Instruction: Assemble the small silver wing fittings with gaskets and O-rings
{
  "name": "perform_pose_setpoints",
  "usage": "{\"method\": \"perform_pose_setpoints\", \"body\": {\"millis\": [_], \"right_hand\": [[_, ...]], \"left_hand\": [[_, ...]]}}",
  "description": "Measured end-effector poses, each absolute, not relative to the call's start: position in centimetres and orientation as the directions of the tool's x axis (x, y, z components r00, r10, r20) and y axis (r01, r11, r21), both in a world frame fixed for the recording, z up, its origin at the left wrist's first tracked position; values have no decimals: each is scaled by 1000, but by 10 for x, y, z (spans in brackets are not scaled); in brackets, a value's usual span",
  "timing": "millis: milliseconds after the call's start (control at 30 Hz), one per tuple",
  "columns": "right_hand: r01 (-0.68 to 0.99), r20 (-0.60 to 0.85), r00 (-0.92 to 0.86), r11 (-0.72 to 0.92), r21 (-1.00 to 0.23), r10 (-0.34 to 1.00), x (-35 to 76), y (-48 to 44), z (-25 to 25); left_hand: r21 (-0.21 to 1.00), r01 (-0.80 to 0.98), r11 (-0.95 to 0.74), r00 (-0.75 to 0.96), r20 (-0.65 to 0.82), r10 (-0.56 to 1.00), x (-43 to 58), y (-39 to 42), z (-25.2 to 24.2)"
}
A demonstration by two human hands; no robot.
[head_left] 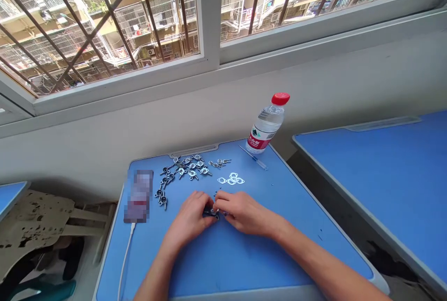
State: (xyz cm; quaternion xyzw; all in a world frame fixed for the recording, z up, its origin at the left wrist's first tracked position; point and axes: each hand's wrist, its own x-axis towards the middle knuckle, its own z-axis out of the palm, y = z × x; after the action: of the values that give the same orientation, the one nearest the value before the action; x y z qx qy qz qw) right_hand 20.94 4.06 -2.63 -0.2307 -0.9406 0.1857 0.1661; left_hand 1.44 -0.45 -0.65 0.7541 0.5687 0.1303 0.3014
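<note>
Low at the centre of the blue surface (223, 264), the left hand (186, 217) and the right hand (244, 212) come together, fingers curled inward, pinching a small dark-and-silver part (211, 213) between them. The fingers hide most of it, so its exact shape cannot be made out. A few tiny dark specks (217, 193) lie just beyond the fingertips at 12 o'clock.

At 11 o'clock from the hands, a loose scatter of metal winged parts (183, 170) with dark round centres trails down toward the left hand's side. At about 1 o'clock, a small cluster of flat, pale metal gaskets (231, 179) lies apart from that scatter. Farther out at 1 o'clock, a water bottle (267, 124) with a red cap stands upright near the surface's far corner, with a slim blue-and-clear tool (254, 158) lying just beside it.

At 10 o'clock, a pixelated flat rectangular object (138, 196) lies near the surface's left edge, with a white cable (125, 259) running from its lower end toward 7 o'clock. A second blue desk (366, 175) stands at 3 o'clock, below a barred window (209, 12).
</note>
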Motion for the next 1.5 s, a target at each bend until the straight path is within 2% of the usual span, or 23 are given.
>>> {"method": "perform_pose_setpoints", "body": {"millis": [133, 367, 667, 867, 1167, 1500], "right_hand": [[454, 160, -804, 765, -456, 573, 213, 41, -18], [578, -8, -783, 723, -378, 622, 215, 42, -10], [607, -79, -785, 737, -297, 614, 206, 36, -13], [649, -125, -752, 696, -308, 647, 203, 32, -17], [722, -199, -676, 583, -374, 710, 200, 25, -11], [746, -221, -640, 525, -410, 736, 199, 23, -14]], "left_hand": [[578, 801, -155, 297, -160, 941, 15, -5, -4], [486, 847, -214, 306, -119, 944, 20, -8, -3], [319, 925, -208, 276, -182, 944, 27, -10, -3], [222, 951, -213, 250, -154, 956, 32, -13, -9], [185, 963, -195, 226, -169, 959, 37, -17, -4], [207, 963, -174, 220, -224, 949, 35, -14, -4]]}}
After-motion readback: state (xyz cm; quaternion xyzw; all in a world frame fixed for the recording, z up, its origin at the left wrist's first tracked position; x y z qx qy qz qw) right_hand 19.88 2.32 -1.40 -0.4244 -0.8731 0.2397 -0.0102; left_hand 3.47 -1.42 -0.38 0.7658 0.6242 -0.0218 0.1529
